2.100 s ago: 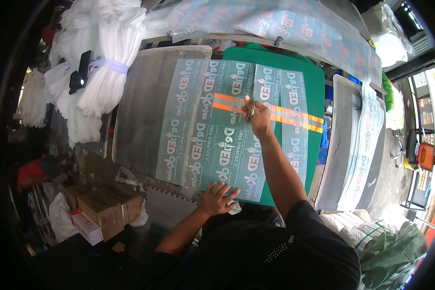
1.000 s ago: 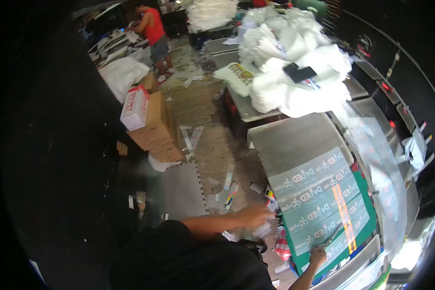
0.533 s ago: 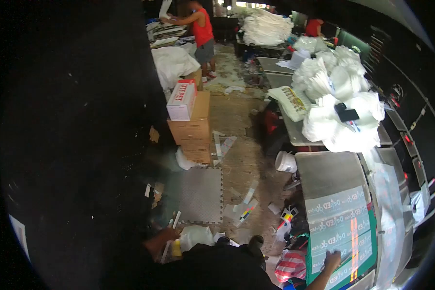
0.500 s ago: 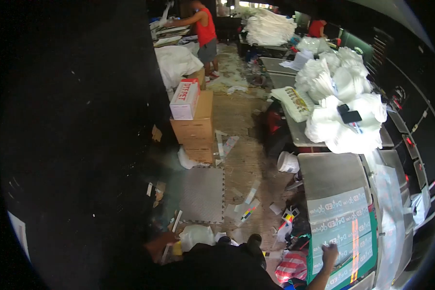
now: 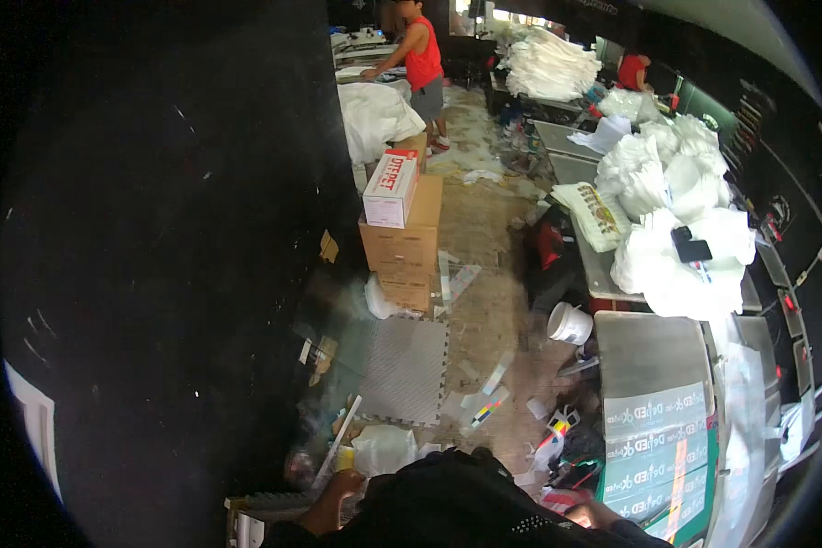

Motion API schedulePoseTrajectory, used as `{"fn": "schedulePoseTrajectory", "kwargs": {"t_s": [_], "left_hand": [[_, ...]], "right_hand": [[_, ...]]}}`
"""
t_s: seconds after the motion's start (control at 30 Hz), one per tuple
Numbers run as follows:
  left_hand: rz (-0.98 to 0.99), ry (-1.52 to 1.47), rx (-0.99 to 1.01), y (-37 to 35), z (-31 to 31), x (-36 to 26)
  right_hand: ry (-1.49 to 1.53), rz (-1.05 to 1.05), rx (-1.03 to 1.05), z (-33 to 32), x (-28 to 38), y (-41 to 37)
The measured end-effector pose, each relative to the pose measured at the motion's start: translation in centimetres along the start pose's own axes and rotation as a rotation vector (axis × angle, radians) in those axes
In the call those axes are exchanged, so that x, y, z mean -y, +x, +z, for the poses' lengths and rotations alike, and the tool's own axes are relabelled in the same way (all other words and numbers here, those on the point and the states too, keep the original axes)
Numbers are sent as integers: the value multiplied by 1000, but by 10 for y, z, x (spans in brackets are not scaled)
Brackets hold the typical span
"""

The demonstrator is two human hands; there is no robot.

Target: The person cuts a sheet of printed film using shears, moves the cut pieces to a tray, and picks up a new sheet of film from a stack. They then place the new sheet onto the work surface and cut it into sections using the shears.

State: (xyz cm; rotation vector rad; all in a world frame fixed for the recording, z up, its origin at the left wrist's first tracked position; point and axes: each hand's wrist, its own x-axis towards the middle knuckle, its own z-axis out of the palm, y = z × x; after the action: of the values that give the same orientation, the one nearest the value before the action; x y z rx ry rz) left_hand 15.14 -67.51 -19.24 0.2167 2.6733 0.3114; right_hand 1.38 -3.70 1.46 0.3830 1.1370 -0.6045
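Observation:
My left hand (image 5: 344, 484) is low beside my dark clothing, its fingers looking curled in; what they hold, if anything, is hidden. Close to it lie a crumpled white plastic bag (image 5: 384, 449) and a long white strip (image 5: 338, 442) on the floor. At the lower right, my right hand (image 5: 583, 516) is drawn in against my body, mostly covered by the sleeve, and its fingers cannot be made out. Beside it, clear film sheets (image 5: 648, 457) with mirrored white lettering and an orange stripe lie over a green board (image 5: 711, 466) on the worktable.
A grey platen (image 5: 650, 352) and heaped white fabric (image 5: 680, 274) line the right side. A white bucket (image 5: 570, 323), a grey foam mat (image 5: 405, 370) and scraps lie on the floor. Cartons (image 5: 399, 245) stand ahead. A person in a red top (image 5: 424, 57) stands further back.
My right hand has left the film sheets and come back toward my body. My left hand has moved in beside my clothing. The view has shifted, and the far person's arm is lower.

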Motion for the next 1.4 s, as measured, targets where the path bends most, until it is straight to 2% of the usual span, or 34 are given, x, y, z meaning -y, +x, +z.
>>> {"fn": "schedulePoseTrajectory", "kwargs": {"t_s": [0.1,0.17,0.2,0.27,0.37,0.4,0.47,0.5,0.57,0.6,0.63,0.67,0.7,0.77,0.8,0.87,0.93,1.03,1.1,1.13,1.2,1.23,1.3,1.33,1.4], "left_hand": [[97,-18,73,-15,15,-2],[-560,-593,119,-30,-3,-21],[-560,-592,118,-26,10,-14],[-423,-534,105,-14,28,-3],[-366,-403,85,2,-12,-14],[-366,-405,85,12,-6,-7],[-388,-581,215,35,2,8],[-389,-584,222,35,-13,-3],[-530,-668,33,40,-47,-24],[-241,-334,-18,41,-43,-16],[-239,-334,-15,41,-59,-26],[-338,-406,59,38,-91,-43],[-438,-477,134,36,-114,-56],[-364,-446,105,42,-64,-33],[-292,-413,74,44,-35,-20],[-298,-365,108,44,-2,-9],[-307,-317,143,41,-2,-11],[-200,-157,208,31,-37,-26],[-3,44,278,30,-44,-26],[-3,43,277,31,-32,-21],[-293,-64,329,34,-6,-11],[-295,-65,327,35,-5,-9],[66,281,472,35,-26,-14],[62,279,471,34,-26,-16],[-321,-175,180,27,-25,-21]], "right_hand": [[28,-55,11,-16,25,-20],[47,-112,17,-21,49,-38],[58,-141,3,-18,64,-50],[4,-148,-53,-18,84,-64],[-67,-140,-111,-28,92,-72],[-81,-135,-115,-32,90,-70],[-93,-123,-117,-35,83,-65],[-160,-107,-162,-32,77,-60],[-224,-89,-203,-30,61,-46],[-255,-75,-176,-28,49,-37],[-286,-61,-148,-27,40,-29],[-318,-47,-121,-27,35,-27],[-365,-35,-183,3,52,-65],[-286,-70,-6,-53,-22,31],[-257,-33,-1,-54,-32,37],[-237,11,-17,-51,-28,27],[-225,27,-26,-50,-18,19],[-233,31,-43,-49,3,10],[-245,35,-51,-52,17,6],[-251,35,-55,-53,23,4],[-266,38,-62,-56,35,0],[-276,39,-65,-58,39,-1],[-287,43,-68,-64,47,-3],[-295,44,-67,-66,50,-3],[-311,53,-63,-70,52,-2]]}}
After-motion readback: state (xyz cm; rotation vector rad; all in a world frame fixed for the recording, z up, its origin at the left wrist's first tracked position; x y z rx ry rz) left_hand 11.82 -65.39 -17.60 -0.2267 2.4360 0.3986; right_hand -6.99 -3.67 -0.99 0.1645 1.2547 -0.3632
